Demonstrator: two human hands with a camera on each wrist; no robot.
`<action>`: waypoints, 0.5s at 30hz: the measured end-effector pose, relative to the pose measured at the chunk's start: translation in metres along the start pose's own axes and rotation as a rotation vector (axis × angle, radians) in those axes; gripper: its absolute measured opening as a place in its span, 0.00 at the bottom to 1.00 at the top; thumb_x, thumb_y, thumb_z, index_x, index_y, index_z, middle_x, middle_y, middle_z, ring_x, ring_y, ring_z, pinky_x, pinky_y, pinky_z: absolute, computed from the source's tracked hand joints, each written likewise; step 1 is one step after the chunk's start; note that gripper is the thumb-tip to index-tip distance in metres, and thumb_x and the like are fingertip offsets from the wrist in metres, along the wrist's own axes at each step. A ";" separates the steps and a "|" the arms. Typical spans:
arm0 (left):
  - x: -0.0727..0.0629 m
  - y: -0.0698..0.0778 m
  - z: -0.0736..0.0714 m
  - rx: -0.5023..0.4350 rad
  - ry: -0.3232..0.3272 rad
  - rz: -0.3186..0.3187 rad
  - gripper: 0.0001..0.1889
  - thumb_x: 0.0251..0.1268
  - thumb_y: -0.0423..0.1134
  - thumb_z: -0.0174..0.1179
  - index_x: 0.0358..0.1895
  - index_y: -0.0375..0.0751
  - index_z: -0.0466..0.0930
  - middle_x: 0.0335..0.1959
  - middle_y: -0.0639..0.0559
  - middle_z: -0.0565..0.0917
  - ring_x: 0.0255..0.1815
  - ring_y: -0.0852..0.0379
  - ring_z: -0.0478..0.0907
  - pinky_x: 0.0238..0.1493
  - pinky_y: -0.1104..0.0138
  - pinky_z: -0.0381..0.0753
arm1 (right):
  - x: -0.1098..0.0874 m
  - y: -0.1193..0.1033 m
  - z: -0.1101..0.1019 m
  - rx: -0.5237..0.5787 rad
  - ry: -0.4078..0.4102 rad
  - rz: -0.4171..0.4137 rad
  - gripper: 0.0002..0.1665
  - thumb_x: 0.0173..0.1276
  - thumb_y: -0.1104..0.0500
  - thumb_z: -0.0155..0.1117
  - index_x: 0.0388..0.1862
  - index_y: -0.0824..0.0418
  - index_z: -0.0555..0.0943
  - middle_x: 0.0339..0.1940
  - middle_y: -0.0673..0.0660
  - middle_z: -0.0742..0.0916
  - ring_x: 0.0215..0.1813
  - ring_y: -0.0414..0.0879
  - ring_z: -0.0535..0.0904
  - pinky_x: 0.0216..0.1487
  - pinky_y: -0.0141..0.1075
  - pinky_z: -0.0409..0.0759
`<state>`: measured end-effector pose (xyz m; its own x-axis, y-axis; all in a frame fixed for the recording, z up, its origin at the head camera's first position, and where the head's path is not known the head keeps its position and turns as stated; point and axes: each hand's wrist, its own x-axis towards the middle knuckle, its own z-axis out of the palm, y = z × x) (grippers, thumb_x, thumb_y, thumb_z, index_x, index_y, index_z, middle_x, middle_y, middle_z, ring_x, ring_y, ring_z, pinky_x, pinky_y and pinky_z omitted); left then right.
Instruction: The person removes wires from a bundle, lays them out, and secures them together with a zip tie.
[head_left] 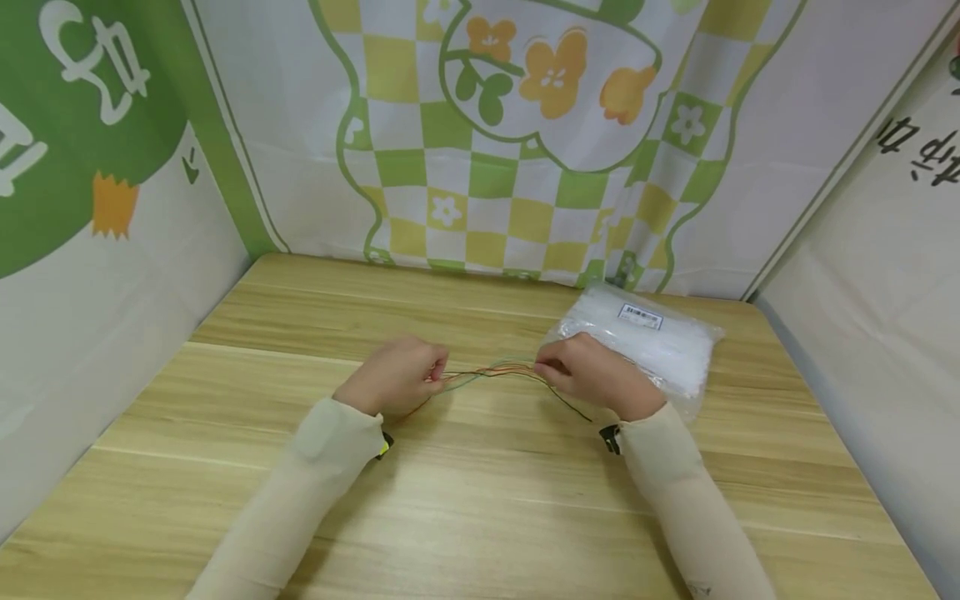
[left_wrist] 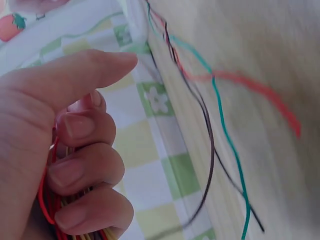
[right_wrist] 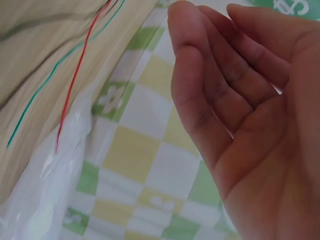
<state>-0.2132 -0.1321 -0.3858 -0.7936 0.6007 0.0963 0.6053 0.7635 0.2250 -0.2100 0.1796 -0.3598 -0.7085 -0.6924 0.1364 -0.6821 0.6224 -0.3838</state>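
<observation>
Though thin, loose wires vivid in red, teal, black.

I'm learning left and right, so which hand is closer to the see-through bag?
The right hand. It's just in front of the see-through bag, by its left side, though I can't tell if they touch. The left hand is farther off, to the left.

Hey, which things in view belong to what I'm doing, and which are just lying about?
Part of the job:
- coloured wires, bunched in your left hand
- your right hand, close to the wires

Apparently just lying about:
- clear plastic bag by your right hand
- patterned cloth, merely hanging behind the table
</observation>
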 end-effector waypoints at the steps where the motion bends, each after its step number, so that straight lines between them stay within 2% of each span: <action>1: 0.001 0.003 0.001 -0.005 0.002 0.006 0.16 0.68 0.42 0.72 0.27 0.50 0.73 0.20 0.60 0.73 0.22 0.62 0.66 0.29 0.68 0.67 | 0.001 -0.003 0.002 -0.012 0.002 -0.018 0.10 0.79 0.61 0.65 0.33 0.57 0.87 0.24 0.45 0.82 0.25 0.32 0.70 0.32 0.29 0.73; 4: 0.003 0.010 0.006 -0.019 0.011 0.037 0.16 0.68 0.40 0.72 0.26 0.49 0.72 0.19 0.60 0.72 0.22 0.62 0.66 0.30 0.69 0.67 | 0.004 -0.014 0.009 -0.044 0.005 -0.073 0.09 0.78 0.60 0.66 0.35 0.56 0.87 0.26 0.45 0.85 0.25 0.31 0.72 0.31 0.28 0.75; 8: 0.006 0.019 0.010 -0.025 0.020 0.079 0.16 0.67 0.39 0.72 0.26 0.49 0.72 0.19 0.60 0.72 0.22 0.62 0.66 0.30 0.69 0.67 | 0.010 -0.029 0.019 -0.084 0.023 -0.161 0.10 0.77 0.59 0.67 0.33 0.56 0.86 0.25 0.44 0.83 0.25 0.30 0.71 0.30 0.26 0.74; 11: 0.006 0.026 0.010 -0.037 0.025 0.085 0.16 0.67 0.39 0.72 0.26 0.48 0.73 0.20 0.59 0.72 0.22 0.63 0.66 0.29 0.70 0.67 | 0.014 -0.038 0.028 -0.116 0.056 -0.235 0.09 0.77 0.59 0.67 0.33 0.55 0.85 0.25 0.44 0.83 0.26 0.31 0.72 0.31 0.25 0.74; 15: 0.007 0.035 0.009 -0.065 0.025 0.079 0.14 0.67 0.39 0.73 0.28 0.47 0.75 0.21 0.59 0.76 0.22 0.64 0.67 0.28 0.72 0.68 | 0.018 -0.046 0.038 -0.144 0.128 -0.309 0.06 0.77 0.60 0.68 0.37 0.56 0.87 0.30 0.46 0.87 0.30 0.34 0.79 0.35 0.26 0.79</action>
<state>-0.1967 -0.0991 -0.3861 -0.7451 0.6521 0.1399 0.6617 0.6964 0.2780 -0.1845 0.1248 -0.3746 -0.4758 -0.8103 0.3421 -0.8795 0.4425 -0.1753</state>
